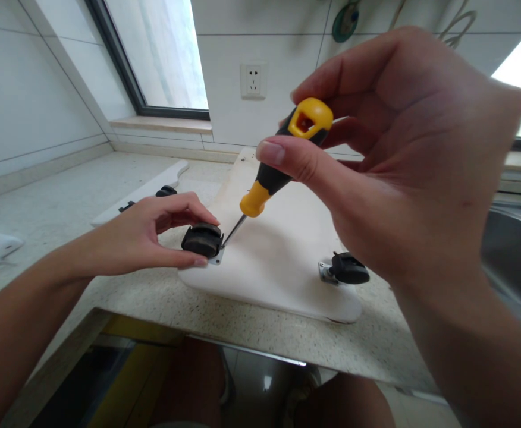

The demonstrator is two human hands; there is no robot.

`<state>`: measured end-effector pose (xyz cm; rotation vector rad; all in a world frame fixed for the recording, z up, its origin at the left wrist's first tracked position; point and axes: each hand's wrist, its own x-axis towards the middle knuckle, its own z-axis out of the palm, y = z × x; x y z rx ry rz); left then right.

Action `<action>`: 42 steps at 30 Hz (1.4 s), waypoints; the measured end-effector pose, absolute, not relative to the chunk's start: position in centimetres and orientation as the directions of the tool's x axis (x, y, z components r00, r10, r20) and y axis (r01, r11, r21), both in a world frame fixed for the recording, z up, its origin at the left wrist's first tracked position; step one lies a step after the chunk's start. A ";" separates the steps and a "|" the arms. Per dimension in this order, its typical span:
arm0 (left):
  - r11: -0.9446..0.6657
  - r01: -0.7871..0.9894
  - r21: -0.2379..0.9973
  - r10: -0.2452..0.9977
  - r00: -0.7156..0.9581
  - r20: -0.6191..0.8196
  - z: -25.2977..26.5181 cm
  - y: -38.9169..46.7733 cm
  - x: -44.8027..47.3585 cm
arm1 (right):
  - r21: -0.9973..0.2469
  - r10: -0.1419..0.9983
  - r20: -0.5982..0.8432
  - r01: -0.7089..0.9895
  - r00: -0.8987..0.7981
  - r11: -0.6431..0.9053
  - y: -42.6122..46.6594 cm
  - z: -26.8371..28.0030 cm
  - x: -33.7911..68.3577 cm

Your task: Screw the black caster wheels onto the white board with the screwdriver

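My right hand (389, 172) grips a screwdriver (282, 163) with a yellow and black handle, tilted so its tip points down-left at the metal plate of a black caster wheel (202, 239). My left hand (153, 238) pinches that caster between thumb and fingers, holding it on the near left corner of a pale wooden board (278, 255). A second black caster (347, 268) sits at the board's near right corner, untouched.
The board lies on a speckled stone counter (260, 333) near its front edge. Another white board (144, 191) with a caster lies behind my left hand. A steel sink (514, 255) is at the right. A wall socket (253, 80) and window sit behind.
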<state>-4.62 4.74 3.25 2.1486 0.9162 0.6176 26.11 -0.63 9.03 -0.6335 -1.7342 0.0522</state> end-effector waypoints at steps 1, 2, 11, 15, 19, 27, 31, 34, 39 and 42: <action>-0.495 0.417 0.762 0.759 0.635 0.145 3.3 4.7 -4.6 | -0.373 0.450 0.885 0.396 -0.121 0.839 -0.7 9.1 26.1; -0.492 0.414 0.766 0.758 0.637 0.143 3.3 4.7 -4.6 | -0.386 0.468 0.876 0.410 -0.118 0.826 -0.8 9.1 26.1; -0.496 0.417 0.762 0.762 0.630 0.152 3.1 4.8 -4.8 | -0.379 0.479 0.865 0.431 -0.150 0.819 -1.7 9.5 26.0; -0.505 0.409 0.760 0.756 0.634 0.161 3.1 4.8 -4.7 | -0.383 0.487 0.855 0.417 -0.179 0.825 -1.9 9.7 26.0; -0.509 0.403 0.760 0.758 0.628 0.175 3.0 4.8 -4.6 | -0.407 0.501 0.847 0.390 -0.177 0.826 -2.1 9.9 25.9; -0.516 0.414 0.750 0.761 0.624 0.179 3.0 4.6 -4.7 | -0.313 0.450 0.872 0.485 -0.195 0.816 -2.8 10.5 25.3; -0.516 0.421 0.746 0.764 0.620 0.178 3.0 4.7 -4.7 | -0.335 0.475 0.870 0.546 -0.133 0.767 -2.4 10.0 25.3; -0.514 0.420 0.748 0.762 0.624 0.173 3.0 4.8 -4.7 | -0.367 0.492 0.865 0.545 -0.098 0.754 -2.1 9.7 25.3; -0.497 0.410 0.765 0.764 0.625 0.160 2.9 4.9 -4.8 | -0.366 0.486 0.854 0.453 -0.183 0.813 -2.0 9.6 25.8; -0.487 0.401 0.776 0.764 0.626 0.156 3.0 4.8 -4.7 | -0.437 0.514 0.803 0.290 -0.301 0.852 -1.4 9.4 26.3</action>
